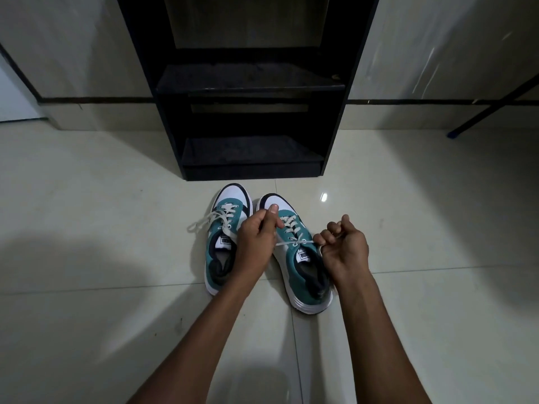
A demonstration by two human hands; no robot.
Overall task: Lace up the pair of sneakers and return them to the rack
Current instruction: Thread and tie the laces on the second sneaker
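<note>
Two teal and white sneakers stand side by side on the floor, toes toward the rack. The left sneaker (224,243) is laced, with loose white lace ends (198,224) trailing to its left. Over the right sneaker (303,266), my left hand (258,242) pinches one end of its white lace (294,243) between thumb and fingers. My right hand (344,247) is closed on the other end, and the lace runs taut across the top eyelets between both hands. The black rack (250,83) stands just beyond the shoes, and no shoes show on its shelves.
The floor is glossy pale tile (408,228). A dark bar with a blue foot (455,132) slants down at the right by the wall. A white panel (14,94) shows at the far left. My shadow falls across the floor at the left.
</note>
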